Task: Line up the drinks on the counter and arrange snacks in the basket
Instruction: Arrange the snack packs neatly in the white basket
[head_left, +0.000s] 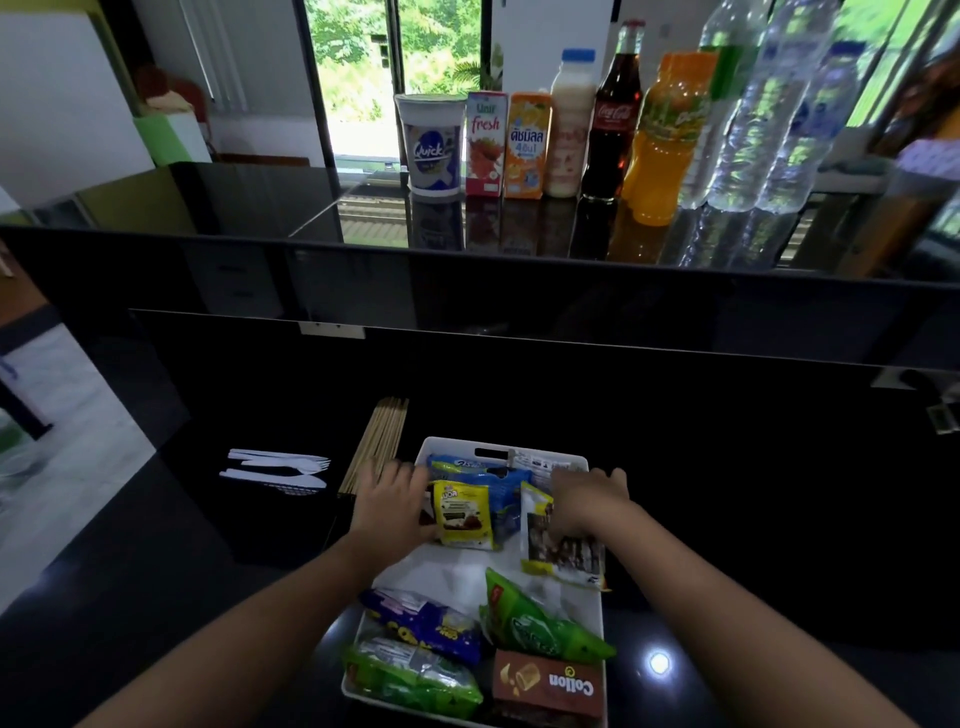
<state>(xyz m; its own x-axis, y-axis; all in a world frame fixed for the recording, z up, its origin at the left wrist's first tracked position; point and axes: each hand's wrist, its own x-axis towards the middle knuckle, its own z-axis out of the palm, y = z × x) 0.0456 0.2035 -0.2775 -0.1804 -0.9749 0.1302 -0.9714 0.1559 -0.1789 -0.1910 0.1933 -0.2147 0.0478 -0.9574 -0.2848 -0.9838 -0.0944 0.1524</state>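
Basket (441, 448) lengthwise, near to far

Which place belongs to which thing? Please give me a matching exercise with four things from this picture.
Things
1. Quick cup
2. Collon box
3. white plastic cutlery
4. yellow snack packet

Places
A. near right corner of the basket
B. between the left hand and the right hand
C. left end of the row on the upper counter
D. left of the wooden skewers

Pairs: 1-C, 2-A, 3-D, 4-B
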